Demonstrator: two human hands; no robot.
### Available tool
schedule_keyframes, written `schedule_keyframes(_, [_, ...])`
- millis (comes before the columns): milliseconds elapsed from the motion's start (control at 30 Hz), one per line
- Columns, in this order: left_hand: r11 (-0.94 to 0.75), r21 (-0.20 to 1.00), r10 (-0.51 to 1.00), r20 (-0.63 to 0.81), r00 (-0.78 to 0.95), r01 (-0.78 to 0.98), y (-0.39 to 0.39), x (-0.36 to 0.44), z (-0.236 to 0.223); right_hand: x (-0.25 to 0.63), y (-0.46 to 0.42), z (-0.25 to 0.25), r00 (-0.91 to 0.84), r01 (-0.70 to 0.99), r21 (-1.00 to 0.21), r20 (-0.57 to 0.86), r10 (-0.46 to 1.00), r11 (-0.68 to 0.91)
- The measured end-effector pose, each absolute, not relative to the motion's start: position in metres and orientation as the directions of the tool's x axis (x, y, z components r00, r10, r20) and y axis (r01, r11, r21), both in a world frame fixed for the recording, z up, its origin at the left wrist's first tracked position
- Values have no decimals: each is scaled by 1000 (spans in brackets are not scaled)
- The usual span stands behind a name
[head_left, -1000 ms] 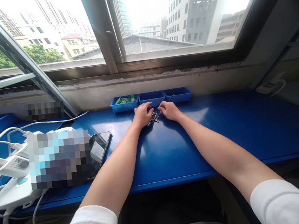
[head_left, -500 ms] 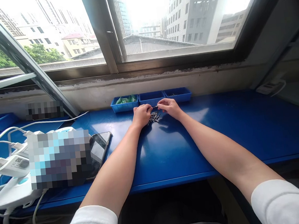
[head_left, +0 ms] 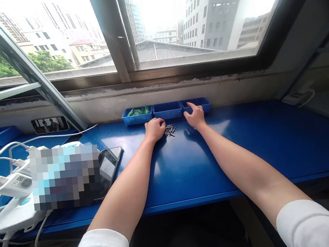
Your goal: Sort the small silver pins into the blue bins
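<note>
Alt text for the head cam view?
On a blue bench, the left hand rests beside a small pile of dark metal screws, while the right hand reaches over the rim of the rightmost of three blue plastic trays.

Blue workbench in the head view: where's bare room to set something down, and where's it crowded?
Open blue bench top lies between the forearms, below the metal fasteners, and right of the right hand. Crowded: the left, around the phone and white chargers, and the back, at the three blue trays.
</note>
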State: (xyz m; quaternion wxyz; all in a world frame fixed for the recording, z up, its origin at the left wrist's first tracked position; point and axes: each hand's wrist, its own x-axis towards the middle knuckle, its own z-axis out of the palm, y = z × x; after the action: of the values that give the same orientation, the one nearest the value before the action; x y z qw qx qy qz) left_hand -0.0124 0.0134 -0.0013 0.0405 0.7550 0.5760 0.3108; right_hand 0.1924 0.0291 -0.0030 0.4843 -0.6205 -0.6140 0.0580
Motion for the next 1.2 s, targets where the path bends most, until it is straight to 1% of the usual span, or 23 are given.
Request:
schedule_keyframes(67, [-329,417,903,401,153,847,14,-12,-3,193,30,-5,242,773,-619,492,836,140])
schedule_keyframes(133, [-330,419,908,386,163,846,15,-12,-4,193,31,-6,237,809,-581,467,852,93])
schedule_keyframes(233, [-339,427,912,369,180,838,15,-12,-4,194,33,-8,213,832,-550,444,870,77])
schedule_keyframes(400, [-357,415,912,349,216,837,14,-11,-3,196,35,-13,189,829,-550,436,880,95])
schedule_keyframes(500, [-356,390,914,335,230,849,14,-11,-4,192,33,-12,186,826,-547,491,851,136])
schedule_keyframes(567, [-358,384,914,332,234,851,15,-11,-5,187,29,-10,151,821,-532,552,820,207])
schedule_keyframes(600, [-359,387,914,331,235,849,16,-11,-5,185,27,-8,104,814,-517,579,809,266])
schedule_keyframes(667, [-360,400,915,328,235,843,17,-12,-6,181,22,-6,-59,775,-478,597,800,414])
schedule_keyframes(733, [-357,414,918,323,231,837,19,-12,-6,177,19,-6,-231,721,-449,562,794,528])
schedule_keyframes(767, [-355,419,919,319,230,836,19,-13,-6,176,19,-8,-292,705,-442,531,796,554])
schedule_keyframes(833, [-353,427,922,310,232,832,19,-13,-5,173,20,-11,-359,714,-428,457,814,554])
schedule_keyframes(967, [-350,444,926,295,234,825,17,-13,-2,171,25,-16,-407,758,-394,336,850,519])
schedule_keyframes(1200, [-377,453,916,310,254,808,16,-14,-3,172,26,-14,-409,739,-434,319,855,515])
